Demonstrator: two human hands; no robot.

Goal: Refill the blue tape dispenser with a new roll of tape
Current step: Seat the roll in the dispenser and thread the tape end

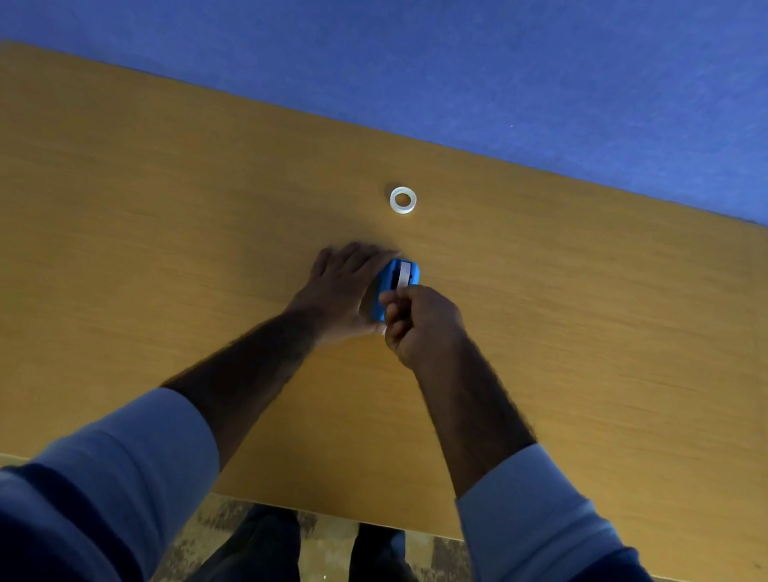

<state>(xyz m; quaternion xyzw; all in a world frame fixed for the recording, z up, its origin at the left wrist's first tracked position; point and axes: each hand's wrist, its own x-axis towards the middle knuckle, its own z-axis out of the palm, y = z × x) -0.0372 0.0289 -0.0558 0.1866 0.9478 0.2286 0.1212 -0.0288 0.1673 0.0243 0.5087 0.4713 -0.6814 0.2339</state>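
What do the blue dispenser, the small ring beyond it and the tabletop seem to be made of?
The small blue tape dispenser looks like moulded plastic: uniform saturated colour, rounded corners. The pale ring of tape seems translucent film on a whitish core, though it is too small to be sure. The orange-brown table shows faint grain, probably matte wood laminate.

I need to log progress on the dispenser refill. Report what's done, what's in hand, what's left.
Done: nothing visibly finished. In hand: the left hand steadies the small blue plastic tape dispenser on the wooden table while the right hand pinches at its white strip. Left: the clear tape roll lies untouched beyond it, not yet loaded.
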